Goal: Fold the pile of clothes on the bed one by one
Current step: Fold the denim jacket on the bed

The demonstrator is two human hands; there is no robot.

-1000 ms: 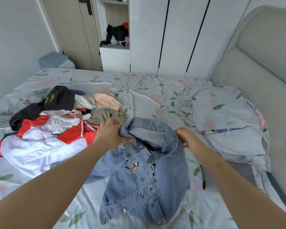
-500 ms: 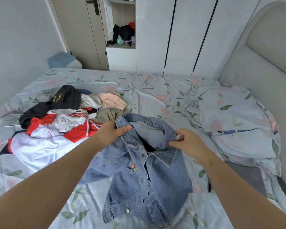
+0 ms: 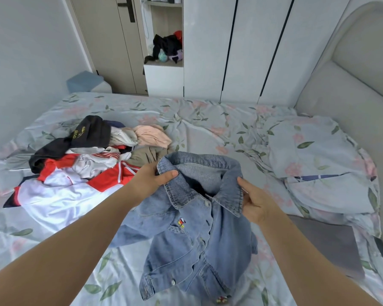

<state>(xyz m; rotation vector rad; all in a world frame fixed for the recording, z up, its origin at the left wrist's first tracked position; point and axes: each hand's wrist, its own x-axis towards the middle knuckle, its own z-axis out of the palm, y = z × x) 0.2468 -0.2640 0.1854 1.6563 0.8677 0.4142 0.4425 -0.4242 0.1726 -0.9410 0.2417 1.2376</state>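
A light blue denim jacket (image 3: 195,239) hangs over the floral bed sheet (image 3: 208,129), held up by its collar with the buttoned front facing me. My left hand (image 3: 152,178) pinches the collar's left end. My right hand (image 3: 255,203) grips the collar's right side. The jacket's hem touches the bed near the front edge. To the left lies the pile of clothes (image 3: 82,160): a red and white jersey, a black garment with gold print, a peach top and an olive piece.
A floral pillow (image 3: 318,164) lies at the right against a grey padded headboard (image 3: 358,85). A grey cloth (image 3: 327,244) lies below the pillow. White wardrobes (image 3: 241,47) and an open shelf with clothes stand behind the bed.
Both hands have lifted the jacket's collar higher and shifted their grip along it. My right hand has slid in under the collar's right side. The view has tilted down slightly.
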